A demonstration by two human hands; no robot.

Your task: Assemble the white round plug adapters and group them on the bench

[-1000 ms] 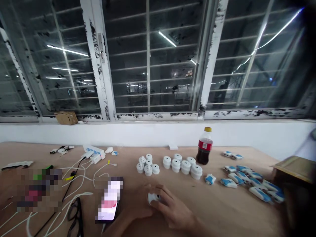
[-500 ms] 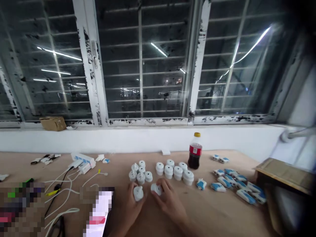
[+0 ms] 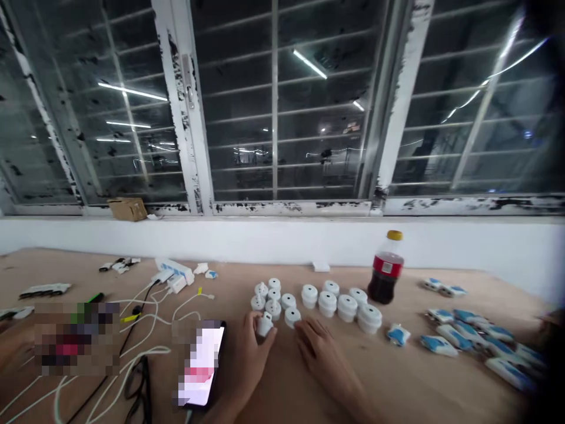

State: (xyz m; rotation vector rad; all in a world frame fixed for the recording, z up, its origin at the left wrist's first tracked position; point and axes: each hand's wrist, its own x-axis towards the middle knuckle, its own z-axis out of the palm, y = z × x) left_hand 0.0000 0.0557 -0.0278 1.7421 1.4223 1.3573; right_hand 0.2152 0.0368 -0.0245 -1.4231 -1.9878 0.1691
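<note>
My left hand pinches a small white plastic part with a raised loop on top, just above the tabletop. My right hand lies palm down with its fingers stretched out, the fingertips close beside a round white cap-like piece with a dark central hole; whether they touch it I cannot tell. Behind my hands stands a cluster of small white round pieces, some with prongs on top. To its right, larger white round pieces with dark holes stand in two loose rows.
A cola bottle stands behind the larger pieces. Blue-and-white parts lie scattered at right. At left are a lit phone, white cables, a power strip and black-framed glasses. Another person's arm reaches in at far left.
The camera view has turned left, so things sit further right. My right hand has let go of its white piece, which now stands beside the cluster. My left hand still holds its part.
</note>
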